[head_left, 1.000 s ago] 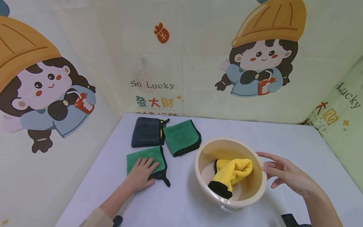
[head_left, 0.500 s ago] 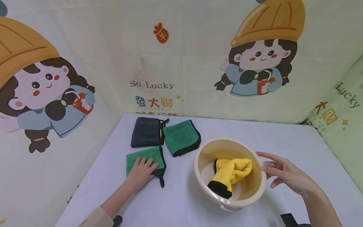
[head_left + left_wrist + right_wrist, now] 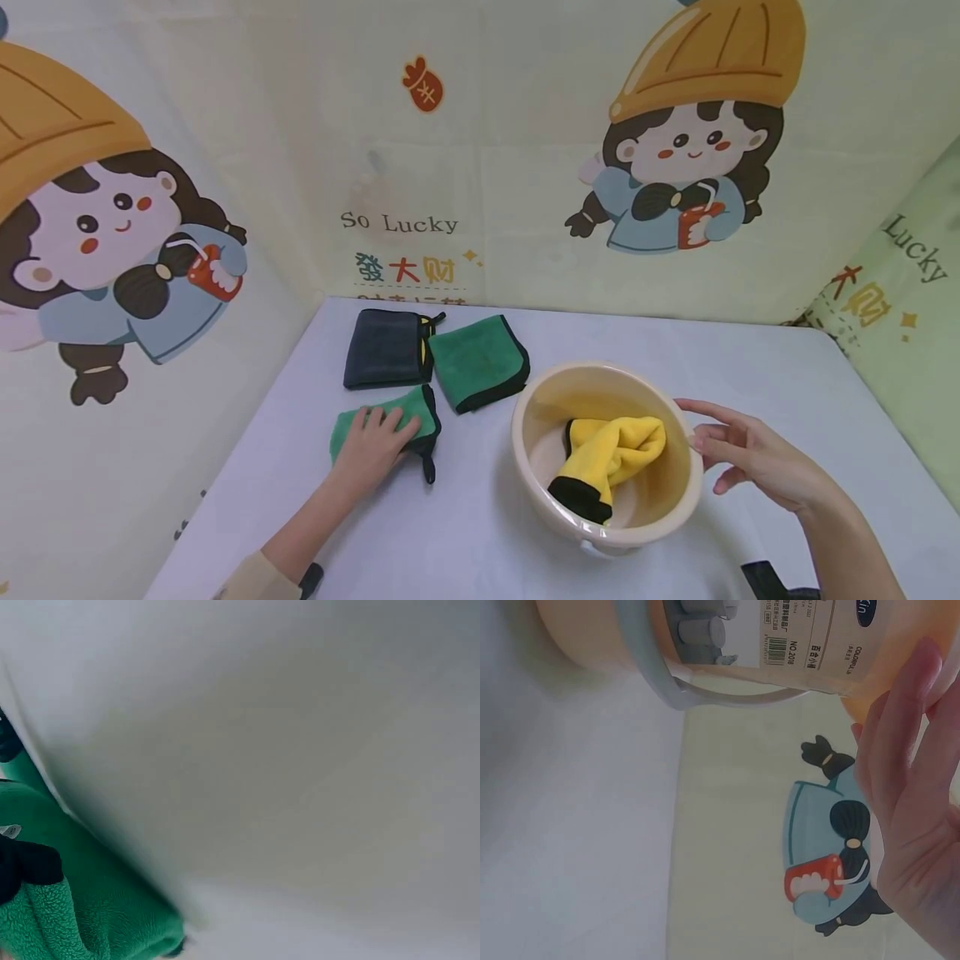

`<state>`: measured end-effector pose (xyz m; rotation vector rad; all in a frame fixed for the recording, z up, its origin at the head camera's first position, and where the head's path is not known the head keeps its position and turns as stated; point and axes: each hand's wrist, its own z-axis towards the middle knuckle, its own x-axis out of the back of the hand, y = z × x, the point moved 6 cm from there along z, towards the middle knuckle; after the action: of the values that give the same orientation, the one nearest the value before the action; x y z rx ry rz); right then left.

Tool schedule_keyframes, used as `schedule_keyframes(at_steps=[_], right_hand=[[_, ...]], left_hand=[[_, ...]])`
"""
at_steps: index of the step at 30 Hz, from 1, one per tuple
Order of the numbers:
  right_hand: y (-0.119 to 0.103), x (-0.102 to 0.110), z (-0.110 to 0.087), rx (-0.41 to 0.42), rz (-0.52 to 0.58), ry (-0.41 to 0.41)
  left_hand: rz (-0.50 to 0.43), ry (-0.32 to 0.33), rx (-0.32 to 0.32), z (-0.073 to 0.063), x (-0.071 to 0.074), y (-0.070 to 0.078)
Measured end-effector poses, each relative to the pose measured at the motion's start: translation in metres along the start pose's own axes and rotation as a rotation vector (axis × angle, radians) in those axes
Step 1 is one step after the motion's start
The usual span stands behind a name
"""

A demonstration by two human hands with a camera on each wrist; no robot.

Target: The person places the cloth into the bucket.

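Observation:
In the head view my left hand [image 3: 372, 446] grips a green cloth [image 3: 420, 410] with black edging at the left of the table. The cloth is bunched under my fingers, its black loop hanging toward me; my thumb is hidden. The left wrist view shows folds of this green cloth [image 3: 105, 892] but not the hand. My right hand [image 3: 757, 454] holds the right rim of a cream bucket [image 3: 540, 492], thumb on the rim and fingers outside. A crumpled yellow cloth [image 3: 618, 454] with black trim lies inside the bucket. In the right wrist view, fingers [image 3: 904, 720] touch its labelled wall.
A dark folded cloth [image 3: 382, 350] and another green cloth [image 3: 480, 362] lie side by side behind my left hand. The white table [image 3: 787, 375] meets a printed backdrop [image 3: 517, 167] behind and at both sides. The bucket's handle [image 3: 742, 697] hangs at its side.
My left fingers have drawn in and bunched the green cloth, shifting it slightly left, and its loop has swung. My right hand and the bucket have stayed in place.

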<state>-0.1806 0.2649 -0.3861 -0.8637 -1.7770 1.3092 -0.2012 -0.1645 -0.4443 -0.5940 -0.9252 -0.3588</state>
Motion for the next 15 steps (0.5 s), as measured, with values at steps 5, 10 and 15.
schedule_keyframes(at_steps=[5, 10, 15], right_hand=[[-0.002, -0.001, 0.000, -0.011, -0.006, 0.004], [-0.002, -0.002, 0.001, -0.003, 0.000, -0.006], [-0.001, -0.001, 0.000, 0.003, 0.010, -0.007]], left_hand=[[0.040, 0.073, -0.026, 0.018, 0.019, 0.002], [0.058, 0.164, -0.036, 0.040, 0.042, 0.003], [0.099, 0.205, -0.037, 0.062, 0.064, 0.004]])
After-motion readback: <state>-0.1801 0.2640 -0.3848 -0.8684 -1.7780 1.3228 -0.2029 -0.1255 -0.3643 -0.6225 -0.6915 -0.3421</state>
